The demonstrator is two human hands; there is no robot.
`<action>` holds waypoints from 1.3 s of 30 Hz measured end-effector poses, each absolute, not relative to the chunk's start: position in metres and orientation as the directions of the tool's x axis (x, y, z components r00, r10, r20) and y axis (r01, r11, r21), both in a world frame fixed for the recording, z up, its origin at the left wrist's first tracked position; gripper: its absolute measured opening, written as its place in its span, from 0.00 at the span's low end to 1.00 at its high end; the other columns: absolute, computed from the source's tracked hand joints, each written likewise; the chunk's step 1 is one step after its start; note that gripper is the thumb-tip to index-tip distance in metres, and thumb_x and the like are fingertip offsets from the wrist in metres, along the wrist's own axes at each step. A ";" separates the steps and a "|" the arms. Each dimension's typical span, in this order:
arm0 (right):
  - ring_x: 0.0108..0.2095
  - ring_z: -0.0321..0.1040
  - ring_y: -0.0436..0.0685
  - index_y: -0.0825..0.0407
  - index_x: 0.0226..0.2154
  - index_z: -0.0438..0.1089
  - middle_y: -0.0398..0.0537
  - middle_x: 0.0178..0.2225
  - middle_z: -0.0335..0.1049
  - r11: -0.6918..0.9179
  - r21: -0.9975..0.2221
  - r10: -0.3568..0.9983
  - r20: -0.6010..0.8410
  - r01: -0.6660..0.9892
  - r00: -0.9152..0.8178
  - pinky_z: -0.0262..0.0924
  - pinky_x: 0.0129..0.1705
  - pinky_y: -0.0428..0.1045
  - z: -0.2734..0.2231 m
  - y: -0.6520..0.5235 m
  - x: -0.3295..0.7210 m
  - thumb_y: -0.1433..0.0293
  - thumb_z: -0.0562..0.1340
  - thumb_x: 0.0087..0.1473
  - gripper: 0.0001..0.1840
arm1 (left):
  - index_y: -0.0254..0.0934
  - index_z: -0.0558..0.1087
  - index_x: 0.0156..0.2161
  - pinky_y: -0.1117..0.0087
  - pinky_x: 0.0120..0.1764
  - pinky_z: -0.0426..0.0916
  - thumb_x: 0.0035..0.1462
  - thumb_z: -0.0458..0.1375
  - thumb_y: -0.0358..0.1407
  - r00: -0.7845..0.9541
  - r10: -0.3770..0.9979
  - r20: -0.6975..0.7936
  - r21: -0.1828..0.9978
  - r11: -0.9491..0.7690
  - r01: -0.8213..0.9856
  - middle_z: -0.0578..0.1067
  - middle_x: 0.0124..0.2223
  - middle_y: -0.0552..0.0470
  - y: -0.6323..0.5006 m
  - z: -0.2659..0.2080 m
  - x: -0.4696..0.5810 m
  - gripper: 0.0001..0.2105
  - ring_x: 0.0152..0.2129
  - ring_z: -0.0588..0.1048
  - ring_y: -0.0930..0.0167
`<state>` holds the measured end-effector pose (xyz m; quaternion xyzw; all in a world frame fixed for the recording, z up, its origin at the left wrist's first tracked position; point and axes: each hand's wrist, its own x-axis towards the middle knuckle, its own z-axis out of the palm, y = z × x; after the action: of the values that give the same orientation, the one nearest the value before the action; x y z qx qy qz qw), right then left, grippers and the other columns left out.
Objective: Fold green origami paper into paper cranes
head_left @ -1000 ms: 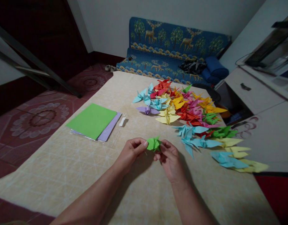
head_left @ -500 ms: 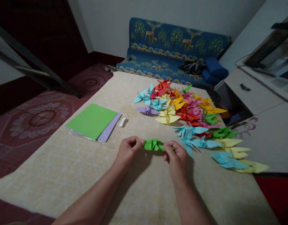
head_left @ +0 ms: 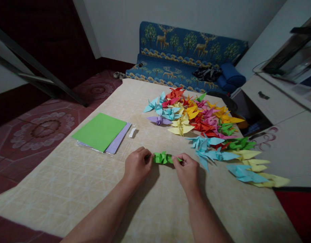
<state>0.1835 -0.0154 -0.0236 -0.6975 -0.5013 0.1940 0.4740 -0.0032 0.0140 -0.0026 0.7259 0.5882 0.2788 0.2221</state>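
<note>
A green origami crane point(head_left: 163, 157) is stretched between my two hands, low over the table. My left hand point(head_left: 138, 165) pinches its left end, and my right hand point(head_left: 187, 172) pinches its right end. Folds bunch up at the middle of the crane, while its two tips are partly hidden by my fingers. Beyond my right hand, a blue paper crane point(head_left: 203, 152) lies close by among several others. Past my left hand rests a stack of square paper with a green sheet point(head_left: 99, 131) on top and a purple sheet point(head_left: 118, 139) beneath.
A big group of folded cranes point(head_left: 206, 125) in many colours covers the table's right side. A small white strip point(head_left: 132, 132) lies beside the paper. Behind the cloth-covered table point(head_left: 56, 189) stands a blue patterned sofa point(head_left: 170, 64); a white cabinet point(head_left: 284, 141) is at the right.
Both hands and the green crane have shifted slightly left. My left hand has turned so its knuckles face up more. The cranes on the table have not moved.
</note>
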 end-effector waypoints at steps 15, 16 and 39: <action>0.19 0.59 0.50 0.51 0.19 0.67 0.39 0.17 0.62 -0.083 -0.877 0.911 0.125 0.473 0.392 0.50 0.20 0.43 -0.024 -0.013 0.183 0.62 0.63 0.47 0.13 | 0.35 0.71 0.26 0.73 0.25 0.54 0.55 0.58 0.44 0.114 0.989 -0.098 0.981 0.077 0.177 0.68 0.21 0.55 0.018 -0.006 -0.006 0.14 0.20 0.64 0.73; 0.19 0.59 0.50 0.51 0.19 0.67 0.39 0.16 0.62 -0.069 -0.898 0.911 0.120 0.434 0.394 0.51 0.20 0.43 -0.023 -0.013 0.182 0.61 0.63 0.47 0.13 | 0.35 0.70 0.25 0.74 0.25 0.55 0.53 0.59 0.45 0.138 0.980 -0.145 0.988 0.137 0.068 0.68 0.20 0.55 0.019 -0.004 -0.006 0.15 0.19 0.64 0.74; 0.13 0.55 0.45 0.53 0.23 0.68 0.38 0.15 0.63 -0.068 -0.998 0.964 -0.063 0.009 0.259 0.48 0.14 0.41 -0.013 -0.017 0.162 0.62 0.66 0.46 0.12 | 0.36 0.67 0.39 0.80 0.21 0.63 0.46 0.68 0.35 0.154 0.939 -0.309 0.740 0.339 -0.581 0.73 0.26 0.56 0.019 0.001 -0.005 0.17 0.18 0.68 0.79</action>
<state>0.1621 -0.0173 -0.0132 -0.5816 -0.4183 0.4424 0.5395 -0.0050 0.0193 0.0008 0.2331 0.3832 0.5256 0.7229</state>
